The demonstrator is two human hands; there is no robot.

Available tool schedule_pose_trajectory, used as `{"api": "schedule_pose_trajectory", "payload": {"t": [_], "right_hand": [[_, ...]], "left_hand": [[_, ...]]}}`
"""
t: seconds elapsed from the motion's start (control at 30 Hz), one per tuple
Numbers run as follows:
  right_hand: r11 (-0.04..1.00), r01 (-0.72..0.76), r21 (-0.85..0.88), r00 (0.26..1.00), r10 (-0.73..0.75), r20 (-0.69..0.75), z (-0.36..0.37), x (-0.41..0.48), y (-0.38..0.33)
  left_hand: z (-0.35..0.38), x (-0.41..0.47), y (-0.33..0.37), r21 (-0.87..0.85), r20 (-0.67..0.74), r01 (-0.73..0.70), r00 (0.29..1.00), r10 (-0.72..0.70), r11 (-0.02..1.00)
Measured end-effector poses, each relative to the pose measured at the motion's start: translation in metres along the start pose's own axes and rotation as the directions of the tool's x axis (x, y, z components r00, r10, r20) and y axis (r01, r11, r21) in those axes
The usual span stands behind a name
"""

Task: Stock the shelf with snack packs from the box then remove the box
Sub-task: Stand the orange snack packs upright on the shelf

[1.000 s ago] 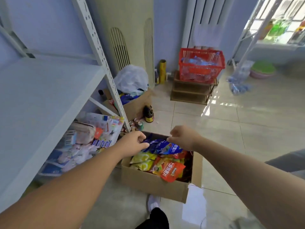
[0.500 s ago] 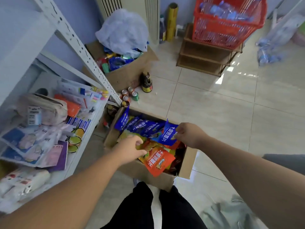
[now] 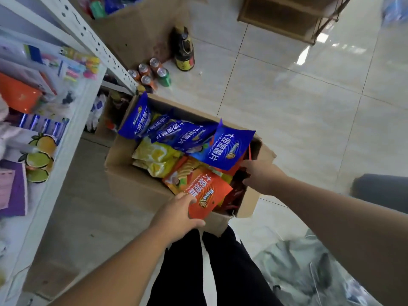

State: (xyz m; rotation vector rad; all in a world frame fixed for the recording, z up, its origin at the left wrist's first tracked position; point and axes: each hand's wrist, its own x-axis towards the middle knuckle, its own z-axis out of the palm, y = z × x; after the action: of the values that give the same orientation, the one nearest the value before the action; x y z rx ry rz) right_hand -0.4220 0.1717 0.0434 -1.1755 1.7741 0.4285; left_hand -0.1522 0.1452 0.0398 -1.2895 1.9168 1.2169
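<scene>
Left hand [image 3: 176,215] slid onto orange pack [image 3: 207,193], fingers gripping near end — long axis away; right hand [image 3: 262,175] pinches blue pack [image 3: 229,146].

View tips down – shelf top and back wall gone, the box [image 3: 132,186] now seen almost from above. L hand [image 3: 176,214] has left the blue packs at the far side and come back to the near wall; it now grips the orange pack [image 3: 208,194] by its near-left corner, thumb under the edge. R hand [image 3: 259,175] has dropped from above the middle to the box's right side – fingers against the near corner of a blue pack [image 3: 229,146], which now stands tilted up above the rest; grip unclear.
</scene>
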Motion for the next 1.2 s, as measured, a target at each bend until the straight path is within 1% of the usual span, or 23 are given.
{"api": "schedule_pose_trajectory", "payload": {"t": [0.13, 0.23, 0.3, 0.33, 0.43, 0.47, 0.5, 0.53, 0.6, 0.67, 0.8, 0.87, 0.93, 0.97, 1.03, 1.1, 1.2], "right_hand": [[0.995, 0.018, -0.099, 0.998, -0.024, -0.062, 0.016, 0.039, 0.004], [0.982, 0.026, -0.186, 0.985, -0.057, -0.164, 0.028, 0.069, 0.010], [0.976, 0.037, -0.215, 0.965, -0.090, -0.246, 0.034, 0.081, 0.011], [0.973, 0.047, -0.227, 0.953, -0.112, -0.280, 0.034, 0.083, 0.010], [0.967, 0.137, -0.217, 0.919, -0.206, -0.337, 0.032, 0.082, 0.003], [0.962, 0.193, -0.195, 0.898, -0.253, -0.361, 0.031, 0.079, -0.001], [0.954, 0.246, -0.172, 0.875, -0.294, -0.385, 0.030, 0.076, -0.005], [0.951, 0.269, -0.151, 0.865, -0.308, -0.397, 0.029, 0.072, -0.010], [0.963, 0.244, -0.115, 0.871, -0.269, -0.412, 0.026, 0.064, -0.016], [0.968, 0.238, -0.078, 0.874, -0.248, -0.418, 0.016, 0.051, -0.026], [0.953, 0.303, 0.004, 0.861, -0.272, -0.431, -0.013, 0.011, -0.046], [0.946, 0.315, 0.071, 0.874, -0.260, -0.411, -0.033, -0.014, -0.056], [0.920, 0.344, 0.189, 0.889, -0.254, -0.382, -0.057, -0.041, -0.070], [0.906, 0.362, 0.220, 0.887, -0.263, -0.379, -0.070, -0.055, -0.078], [0.881, 0.411, 0.234, 0.867, -0.298, -0.398, -0.098, -0.081, -0.091], [0.859, 0.466, 0.212, 0.838, -0.351, -0.419, -0.130, -0.105, -0.107], [0.832, 0.521, 0.191, 0.799, -0.396, -0.453, -0.180, -0.138, -0.136]], "left_hand": [[0.040, 0.025, -0.013, 0.091, -0.002, -0.089, 0.996, 0.090, 0.992], [0.067, 0.038, -0.025, 0.192, -0.003, -0.122, 0.992, 0.124, 0.974], [0.082, 0.042, -0.030, 0.241, -0.072, -0.141, 0.984, 0.162, 0.960], [0.088, 0.044, -0.033, 0.242, -0.130, -0.146, 0.975, 0.181, 0.959], [0.094, 0.051, -0.043, 0.144, -0.320, -0.179, 0.922, 0.217, 0.973], [0.092, 0.053, -0.046, 0.090, -0.376, -0.185, 0.904, 0.205, 0.979], [0.089, 0.053, -0.047, 0.025, -0.408, -0.173, 0.897, 0.168, 0.985], [0.084, 0.051, -0.047, -0.051, -0.424, -0.164, 0.896, 0.127, 0.985], [0.067, 0.045, -0.044, -0.191, -0.426, -0.138, 0.903, 0.045, 0.972], [0.043, 0.035, -0.039, -0.262, -0.410, -0.102, 0.912, -0.015, 0.960], [-0.009, 0.010, -0.031, -0.354, -0.425, -0.137, 0.905, -0.029, 0.925], [-0.036, -0.011, -0.024, -0.391, -0.453, -0.172, 0.891, -0.026, 0.904], [-0.064, -0.035, -0.017, -0.407, -0.492, -0.219, 0.871, -0.010, 0.887], [-0.079, -0.047, -0.013, -0.407, -0.509, -0.235, 0.861, -0.006, 0.883], [-0.111, -0.073, -0.003, -0.406, -0.535, -0.265, 0.845, 0.008, 0.875], [-0.146, -0.103, 0.008, -0.393, -0.540, -0.276, 0.841, 0.022, 0.877], [-0.195, -0.150, 0.020, -0.356, -0.607, -0.309, 0.794, 0.033, 0.882]]}}
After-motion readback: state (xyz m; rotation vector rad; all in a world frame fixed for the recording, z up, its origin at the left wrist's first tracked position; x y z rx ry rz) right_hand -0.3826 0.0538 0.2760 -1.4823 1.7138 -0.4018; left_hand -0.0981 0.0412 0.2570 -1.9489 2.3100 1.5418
